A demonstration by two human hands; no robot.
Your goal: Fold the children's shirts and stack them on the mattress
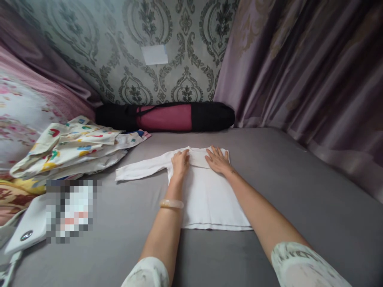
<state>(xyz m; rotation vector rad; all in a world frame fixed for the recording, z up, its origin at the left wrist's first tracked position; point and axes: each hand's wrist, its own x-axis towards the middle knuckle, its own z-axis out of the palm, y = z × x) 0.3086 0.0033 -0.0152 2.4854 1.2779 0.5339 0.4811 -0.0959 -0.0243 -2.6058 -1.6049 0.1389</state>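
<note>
A white long-sleeved shirt [209, 199] lies flat on the grey sheet. One sleeve stretches out to the left, while the other is folded across the upper chest. My right hand [218, 160] rests on the folded part near the right shoulder, fingers spread. At the left shoulder, beside the collar, my left hand [180, 162] touches the cloth with its fingers curled together; whether fabric is pinched between them is hidden. A pale bangle [171, 204] is on my left wrist.
Patterned folded clothes [77, 145] are piled at the left, with a white device [31, 223] and a blurred-out item in front. A black and maroon long bag [164, 116] lies along the wall. Curtains [269, 71] hang at the right.
</note>
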